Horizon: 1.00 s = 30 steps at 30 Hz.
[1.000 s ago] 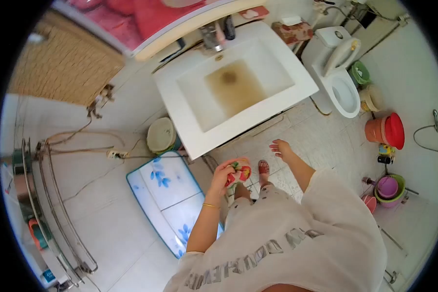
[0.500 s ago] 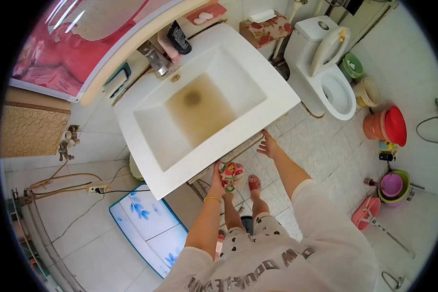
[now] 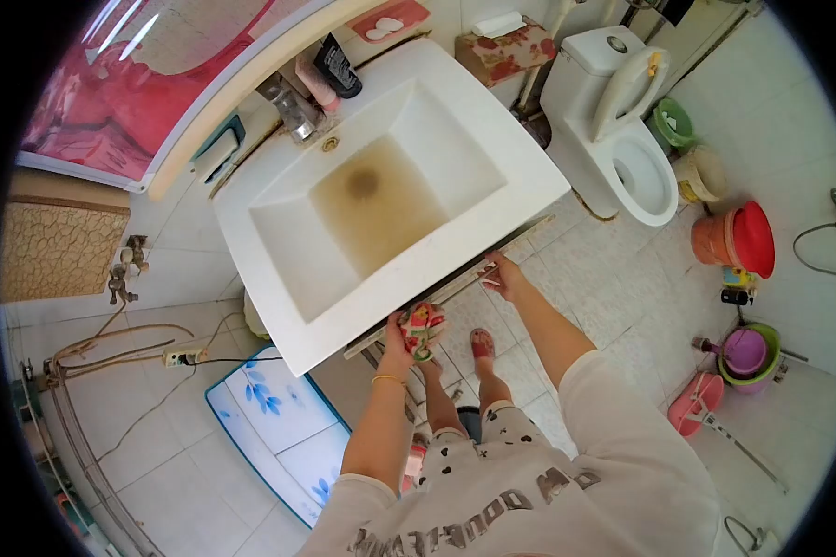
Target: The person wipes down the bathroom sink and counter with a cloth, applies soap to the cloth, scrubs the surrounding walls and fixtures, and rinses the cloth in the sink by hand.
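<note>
Both bare arms reach out to the front of the sink (image 3: 423, 267). The left hand (image 3: 401, 339) is just by the sink's front edge, near its left corner, with the fingers curled. The right hand (image 3: 503, 277) is by the same edge, farther to the right, with bent fingers. The two hands are well apart, and both wrists (image 3: 394, 371) are in front of the sink.

One view is recorded, from the wearer's head. The camera faces forward and steeply down, over the shirt (image 3: 548, 483) and both forearms. The washbasin (image 3: 527, 172) sits near, above frame centre, at a slant; the toilet (image 3: 608, 130) stands farther off, upper right. The wide-angle view curves at its edges, with dark rounded borders.
</note>
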Tool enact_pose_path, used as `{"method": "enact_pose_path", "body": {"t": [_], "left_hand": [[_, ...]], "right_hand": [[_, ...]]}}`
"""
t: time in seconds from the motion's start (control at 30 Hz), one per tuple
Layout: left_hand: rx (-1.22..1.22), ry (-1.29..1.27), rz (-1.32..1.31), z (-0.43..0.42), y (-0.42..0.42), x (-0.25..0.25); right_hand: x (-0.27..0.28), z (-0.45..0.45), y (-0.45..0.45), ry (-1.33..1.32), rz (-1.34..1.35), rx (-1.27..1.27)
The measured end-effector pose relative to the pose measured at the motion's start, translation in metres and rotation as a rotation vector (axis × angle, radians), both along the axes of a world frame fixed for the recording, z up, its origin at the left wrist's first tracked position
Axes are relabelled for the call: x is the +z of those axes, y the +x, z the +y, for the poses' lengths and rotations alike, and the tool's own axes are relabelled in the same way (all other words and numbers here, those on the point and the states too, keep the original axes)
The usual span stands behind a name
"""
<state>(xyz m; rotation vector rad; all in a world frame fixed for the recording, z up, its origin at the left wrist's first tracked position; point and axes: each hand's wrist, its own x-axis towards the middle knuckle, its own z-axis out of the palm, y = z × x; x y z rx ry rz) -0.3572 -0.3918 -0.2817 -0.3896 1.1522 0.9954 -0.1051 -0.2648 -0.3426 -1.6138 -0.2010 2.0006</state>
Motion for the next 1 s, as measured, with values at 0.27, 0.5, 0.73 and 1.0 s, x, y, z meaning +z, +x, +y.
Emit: {"method": "enact_pose_path", "body": {"t": [0.27,0.5,0.73,1.0], "left_hand": [[-0.065,0.122,-0.104,-0.038,-0.030,0.022],[-0.117,0.020,-0.095,-0.043,-0.036,0.012],[-0.110,0.010,-0.102,-0.055,-0.030,0.014],[-0.072,0.028,-0.029,-0.059,-0.045,0.020]], "right_hand": [[0.041,-0.029,-0.011,0.101,-0.024,0.096],[0.059,-0.031,-0.018,0.059,-0.120,0.072],[0.049,-0.045,-0.016,0.058,-0.174,0.009],[0.074,-0.049,-0.030,0.123,-0.240,0.043]]}}
